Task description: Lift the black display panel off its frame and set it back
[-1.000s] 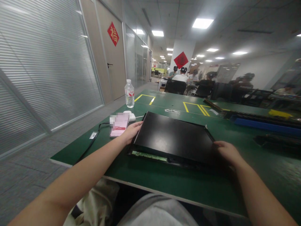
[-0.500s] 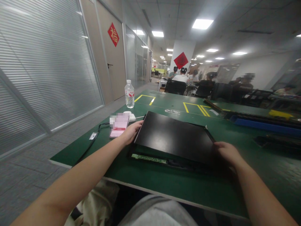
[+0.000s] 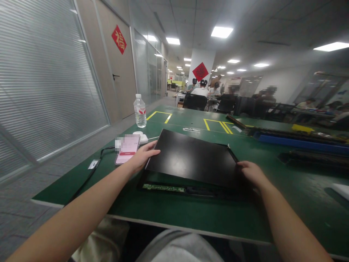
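Observation:
A flat black display panel (image 3: 191, 156) lies tilted between my two hands, its glossy face up. At its left edge my left hand (image 3: 145, 154) grips, the thumb resting on top. The fingers of my right hand (image 3: 252, 173) are closed on the panel's right side, partly hidden under it. Below the panel's near edge a green circuit board strip (image 3: 163, 187) shows, set along a dark frame (image 3: 204, 191) on the table. Whether the panel and the frame are joined at the back is hidden.
On the green table (image 3: 169, 214), a phone (image 3: 128, 149) and white charger (image 3: 141, 137) sit left of the panel, with a black cable (image 3: 89, 176). A water bottle (image 3: 140, 112) stands behind them. Dark strips and a blue tray (image 3: 300, 142) lie at the right. People sit in the background.
My view has turned a little to the right, so everything appears shifted left. The thumb of my left hand now shows on top of the panel's edge. Both hands keep their hold.

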{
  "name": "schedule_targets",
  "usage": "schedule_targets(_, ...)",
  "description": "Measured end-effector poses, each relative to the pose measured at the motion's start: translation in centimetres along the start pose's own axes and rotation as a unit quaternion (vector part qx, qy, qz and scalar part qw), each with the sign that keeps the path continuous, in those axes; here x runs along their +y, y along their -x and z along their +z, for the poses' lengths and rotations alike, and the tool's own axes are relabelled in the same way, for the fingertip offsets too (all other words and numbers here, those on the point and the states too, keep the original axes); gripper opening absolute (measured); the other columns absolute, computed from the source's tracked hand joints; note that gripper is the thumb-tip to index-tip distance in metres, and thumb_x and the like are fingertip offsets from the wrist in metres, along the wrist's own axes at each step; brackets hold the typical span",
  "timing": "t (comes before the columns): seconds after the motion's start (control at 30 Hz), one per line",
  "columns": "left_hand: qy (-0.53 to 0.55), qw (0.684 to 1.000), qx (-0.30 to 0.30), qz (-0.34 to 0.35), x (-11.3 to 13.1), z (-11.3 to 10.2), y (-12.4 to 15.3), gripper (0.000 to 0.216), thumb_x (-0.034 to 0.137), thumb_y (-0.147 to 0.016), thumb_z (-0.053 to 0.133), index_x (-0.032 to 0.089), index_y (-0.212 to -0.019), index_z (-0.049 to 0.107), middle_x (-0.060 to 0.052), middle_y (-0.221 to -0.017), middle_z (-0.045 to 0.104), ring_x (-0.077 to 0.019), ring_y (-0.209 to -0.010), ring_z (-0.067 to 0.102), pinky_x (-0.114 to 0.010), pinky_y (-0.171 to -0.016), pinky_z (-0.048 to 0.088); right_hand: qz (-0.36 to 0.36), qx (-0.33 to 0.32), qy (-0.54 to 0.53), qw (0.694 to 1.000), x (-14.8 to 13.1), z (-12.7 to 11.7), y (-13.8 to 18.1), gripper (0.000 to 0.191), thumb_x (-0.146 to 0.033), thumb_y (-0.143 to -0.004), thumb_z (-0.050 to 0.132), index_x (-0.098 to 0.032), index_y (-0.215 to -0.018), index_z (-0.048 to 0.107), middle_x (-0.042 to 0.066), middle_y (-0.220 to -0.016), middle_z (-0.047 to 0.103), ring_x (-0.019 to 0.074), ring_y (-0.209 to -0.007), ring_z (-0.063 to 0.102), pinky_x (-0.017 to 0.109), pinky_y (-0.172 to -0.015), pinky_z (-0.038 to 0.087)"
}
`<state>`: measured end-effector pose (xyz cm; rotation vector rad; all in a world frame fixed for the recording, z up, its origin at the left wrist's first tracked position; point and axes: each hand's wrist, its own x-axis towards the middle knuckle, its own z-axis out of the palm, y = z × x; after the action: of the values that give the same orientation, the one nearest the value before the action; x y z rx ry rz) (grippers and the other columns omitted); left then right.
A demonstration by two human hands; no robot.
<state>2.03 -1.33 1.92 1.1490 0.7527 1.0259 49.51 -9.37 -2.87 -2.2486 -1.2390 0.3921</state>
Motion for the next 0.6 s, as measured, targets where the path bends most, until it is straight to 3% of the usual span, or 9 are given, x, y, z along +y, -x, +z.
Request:
schedule_targets(0.23,-0.032,0.998,-0.001,0.052,0.4,0.4,0.5,0.076,0.026,-0.062,0.080,0.018,-0.135,0.059,-0.012,-0.121,0.070,-0.0316,-0.108,0.066,-0.037,-0.090,0.053,0.030,0.014,-0.079,0.996,-0.8,-0.3,0.6,0.043,-0.025,-0.080,0.057,-0.015,-0.120,0.067,0.012,-0.108,0.072,0.0222,-0.093,0.068,0.029,-0.081,0.050)
schedule_targets(0.37,-0.054,0.997,0.023,0.054,0.7,0.9,0.5,0.072,0.027,-0.065,0.073,0.019,-0.135,0.059,-0.009,-0.117,0.072,-0.0309,-0.104,0.067,-0.036,-0.085,0.055,0.039,-0.009,-0.175,0.984,-1.5,-0.4,1.2,0.031,-0.023,-0.075,0.058,-0.016,-0.102,0.072,0.010,-0.104,0.073,0.0224,-0.093,0.067,0.029,-0.077,0.050)
schedule_targets(0.47,-0.025,0.999,0.039,0.025,0.7,1.1,0.4,0.071,0.024,-0.067,0.068,0.019,-0.137,0.057,-0.007,-0.112,0.074,-0.0280,-0.096,0.069,-0.031,-0.075,0.056,0.029,-0.047,-0.261,0.964,-2.1,-0.7,1.5,0.033,-0.025,-0.068,0.059,-0.015,-0.098,0.072,0.009,-0.097,0.074,0.0225,-0.085,0.068,0.029,-0.068,0.049)
schedule_targets(0.6,0.017,0.999,0.035,-0.002,0.4,0.9,0.2,0.071,0.020,-0.070,0.066,0.020,-0.140,0.054,-0.007,-0.111,0.074,-0.0244,-0.089,0.071,-0.027,-0.066,0.055,0.041,0.021,-0.320,0.946,-2.4,-1.0,1.4,0.041,-0.028,-0.062,0.063,-0.017,-0.100,0.072,0.010,-0.105,0.073,0.0243,-0.091,0.066,0.030,-0.068,0.047)
